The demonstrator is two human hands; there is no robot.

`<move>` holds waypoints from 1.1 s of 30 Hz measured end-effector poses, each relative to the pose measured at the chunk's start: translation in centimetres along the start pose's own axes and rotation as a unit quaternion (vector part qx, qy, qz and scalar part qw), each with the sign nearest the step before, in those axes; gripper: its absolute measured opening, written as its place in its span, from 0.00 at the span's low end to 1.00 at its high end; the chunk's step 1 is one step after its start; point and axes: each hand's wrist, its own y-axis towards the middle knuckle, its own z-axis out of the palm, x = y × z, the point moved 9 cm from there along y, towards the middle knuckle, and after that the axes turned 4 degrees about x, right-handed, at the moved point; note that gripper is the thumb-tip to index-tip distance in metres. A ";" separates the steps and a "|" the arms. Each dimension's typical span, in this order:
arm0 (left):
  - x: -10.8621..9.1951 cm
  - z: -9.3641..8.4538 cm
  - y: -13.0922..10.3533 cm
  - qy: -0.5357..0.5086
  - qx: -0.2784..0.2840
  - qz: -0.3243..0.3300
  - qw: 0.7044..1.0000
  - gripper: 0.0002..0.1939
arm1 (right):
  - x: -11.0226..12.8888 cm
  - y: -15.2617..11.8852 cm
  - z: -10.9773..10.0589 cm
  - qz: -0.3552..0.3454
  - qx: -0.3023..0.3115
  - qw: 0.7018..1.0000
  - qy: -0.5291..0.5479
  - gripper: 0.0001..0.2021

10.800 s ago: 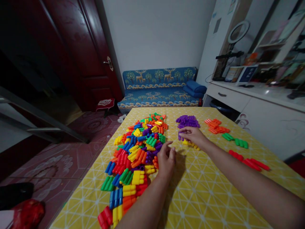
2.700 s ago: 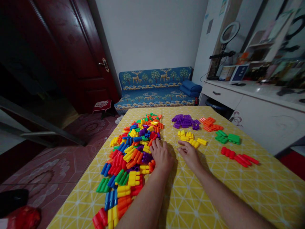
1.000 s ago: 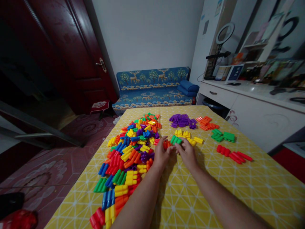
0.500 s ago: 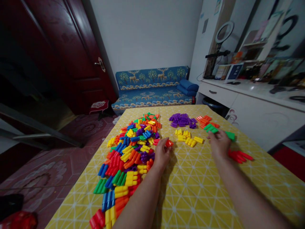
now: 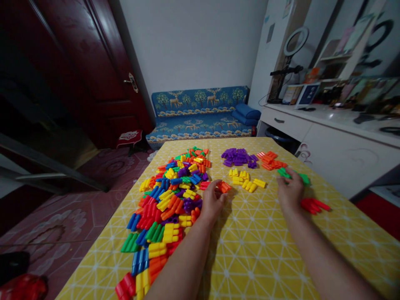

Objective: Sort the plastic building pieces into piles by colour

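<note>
At the right edge of a mixed pile of plastic building blocks (image 5: 156,208), my left hand (image 5: 213,204) is closed on an orange building block (image 5: 224,186). A red block (image 5: 204,185) lies just left of its fingers. Farther right, my right hand (image 5: 290,191) grips a green building block (image 5: 283,172), partly hidden by the fingers. Another green block (image 5: 305,179) rests right beside that hand. Red blocks (image 5: 314,206) lie just below it, and orange blocks (image 5: 270,161) are grouped beyond it.
Purple blocks (image 5: 237,157) and yellow blocks (image 5: 246,180) form separate groups between the hands. Everything lies on a table with a yellow patterned cloth (image 5: 250,250). A blue sofa (image 5: 200,112) stands behind, a white dresser (image 5: 337,137) to the right.
My right hand has moved slightly forward and right with the green block, which now sits lower beside the orange group. The orange block in my left hand has turned and shifted slightly right.
</note>
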 end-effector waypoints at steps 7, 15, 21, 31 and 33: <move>-2.7 -0.6 -0.4 0.006 0.000 0.044 0.999 0.16 | 11.4 -10.3 9.8 -0.085 0.381 0.907 0.157 0.22; -4.8 -0.6 -0.8 0.260 0.016 0.093 0.961 0.20 | 10.2 -11.1 10.4 -0.051 0.368 0.916 0.153 0.15; -5.5 -1.6 -1.6 0.422 -0.073 0.076 0.900 0.12 | 9.8 -8.1 7.6 -0.102 0.260 0.960 0.009 0.14; -3.2 -1.2 -0.9 0.438 -0.030 0.027 0.898 0.17 | 1.8 0.7 -0.1 0.039 0.228 0.909 -0.347 0.13; -3.1 -1.3 -0.9 0.433 -0.027 0.025 0.901 0.18 | 1.1 0.7 -0.1 0.057 0.231 0.915 -0.327 0.13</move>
